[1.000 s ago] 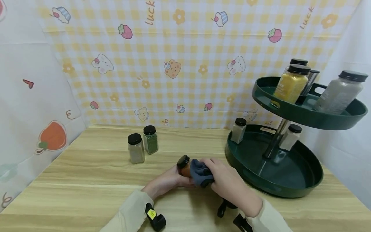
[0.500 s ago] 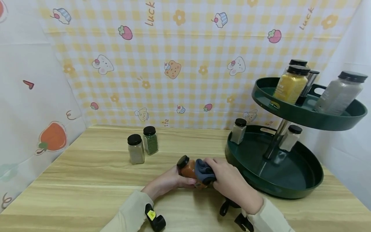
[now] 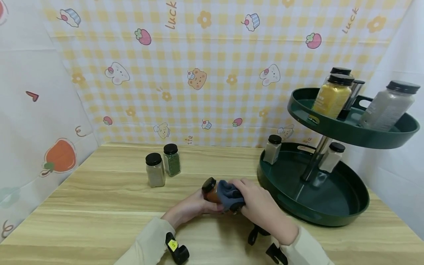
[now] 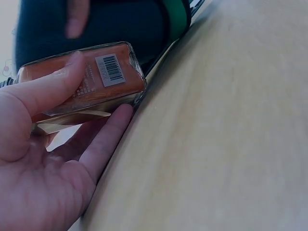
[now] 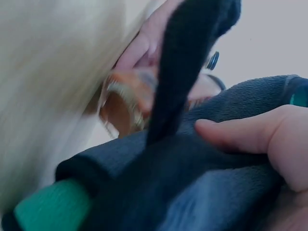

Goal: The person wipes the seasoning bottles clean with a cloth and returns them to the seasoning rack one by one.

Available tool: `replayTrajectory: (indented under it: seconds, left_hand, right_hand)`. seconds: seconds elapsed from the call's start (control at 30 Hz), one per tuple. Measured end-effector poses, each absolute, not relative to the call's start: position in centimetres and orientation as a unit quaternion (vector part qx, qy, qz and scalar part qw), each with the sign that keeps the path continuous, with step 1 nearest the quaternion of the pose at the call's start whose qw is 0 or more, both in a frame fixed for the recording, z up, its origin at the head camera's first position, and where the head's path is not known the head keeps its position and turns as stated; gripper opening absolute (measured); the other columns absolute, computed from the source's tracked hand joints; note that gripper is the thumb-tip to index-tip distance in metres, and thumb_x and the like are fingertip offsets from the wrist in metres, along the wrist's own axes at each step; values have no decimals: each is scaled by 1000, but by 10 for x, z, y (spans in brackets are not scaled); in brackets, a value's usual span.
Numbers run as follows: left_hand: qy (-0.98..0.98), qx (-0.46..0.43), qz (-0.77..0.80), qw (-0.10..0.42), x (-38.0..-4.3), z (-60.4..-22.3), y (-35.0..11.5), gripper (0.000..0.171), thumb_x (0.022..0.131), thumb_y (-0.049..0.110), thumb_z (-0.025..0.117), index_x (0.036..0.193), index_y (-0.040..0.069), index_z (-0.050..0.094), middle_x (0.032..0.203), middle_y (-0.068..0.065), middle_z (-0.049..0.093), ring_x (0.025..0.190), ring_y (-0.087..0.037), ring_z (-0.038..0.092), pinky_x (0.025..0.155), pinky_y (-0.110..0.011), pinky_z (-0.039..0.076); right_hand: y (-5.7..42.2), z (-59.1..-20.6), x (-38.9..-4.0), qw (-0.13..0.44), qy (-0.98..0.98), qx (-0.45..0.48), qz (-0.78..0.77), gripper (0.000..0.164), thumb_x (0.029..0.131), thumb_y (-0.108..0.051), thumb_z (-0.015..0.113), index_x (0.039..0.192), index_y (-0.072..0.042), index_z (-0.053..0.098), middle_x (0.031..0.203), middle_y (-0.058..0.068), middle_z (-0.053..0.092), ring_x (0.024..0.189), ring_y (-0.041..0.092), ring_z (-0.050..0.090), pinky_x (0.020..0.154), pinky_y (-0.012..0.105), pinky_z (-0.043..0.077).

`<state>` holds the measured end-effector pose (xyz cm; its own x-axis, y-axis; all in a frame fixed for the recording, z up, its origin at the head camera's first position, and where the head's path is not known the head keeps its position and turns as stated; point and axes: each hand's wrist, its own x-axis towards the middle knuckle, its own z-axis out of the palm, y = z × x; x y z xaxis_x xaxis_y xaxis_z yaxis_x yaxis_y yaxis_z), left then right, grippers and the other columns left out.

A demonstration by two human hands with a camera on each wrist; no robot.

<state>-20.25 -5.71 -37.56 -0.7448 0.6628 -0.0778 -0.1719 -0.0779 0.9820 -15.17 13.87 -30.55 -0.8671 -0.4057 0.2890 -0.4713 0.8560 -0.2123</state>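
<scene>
My left hand (image 3: 195,208) grips a glass spice jar (image 4: 108,77) of orange-brown powder, tilted on its side just over the table. The thumb lies across its face beside a barcode label, with fingers beneath. Its black lid (image 3: 209,184) points up and left in the head view. My right hand (image 3: 261,206) holds a bunched dark grey-blue cloth (image 3: 228,195) against the jar, covering part of it. In the right wrist view the cloth (image 5: 192,168) hangs in folds under the thumb, and the jar's base shows beyond it.
Two black-lidded jars, one pale (image 3: 155,173) and one green (image 3: 172,162), stand left on the wooden table (image 3: 99,198). At right rises a dark green two-tier tray rack (image 3: 331,221). Its upper tier holds a yellow jar (image 3: 332,97) and a grey jar (image 3: 385,110); small jars sit below.
The right hand and cloth slid right along the jar, uncovering more of it, then came back left over it. The left hand and jar stay nearly in place.
</scene>
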Motion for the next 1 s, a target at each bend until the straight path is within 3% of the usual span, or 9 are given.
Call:
replayTrajectory:
  seconds: [0.2,0.37,0.73,0.9,1.0]
  left_hand:
    - [612,179,710,298,-200,-375,-58,62,83,4,67,137,6,37,127,-15,53,107,-24,59,90,-38,49]
    - [612,189,709,295,-201,-375,-58,60,83,7,68,135,6,39,126,-14,55,107,-23,60,90,-36,49]
    - [621,220,696,285,-203,-377,-58,48,80,-3,62,126,2,49,111,-4,61,96,-13,59,84,-31,50]
    - [608,233,700,293,-204,-377,-58,51,83,2,64,130,4,48,119,-8,60,102,-16,60,89,-33,49]
    - [604,229,702,299,-203,-376,-58,55,83,7,67,133,7,45,124,-12,57,106,-19,60,91,-35,48]
  right_hand:
    - [148,-305,-156,83,-971,199,103,57,67,7,71,116,-18,56,102,7,62,88,22,61,67,39,50]
    - [146,-304,-155,87,-970,206,93,56,67,6,71,117,-16,56,100,8,62,83,23,61,64,38,50]
    - [127,-301,-140,139,-936,280,164,61,68,6,74,122,-17,55,109,6,60,102,23,59,83,40,49]
    - [130,-302,-145,117,-945,253,174,61,67,9,71,121,-13,54,113,10,61,101,25,60,83,41,50]
    - [136,-302,-149,91,-956,227,160,59,67,11,69,118,-12,54,112,9,62,92,23,62,75,39,51]
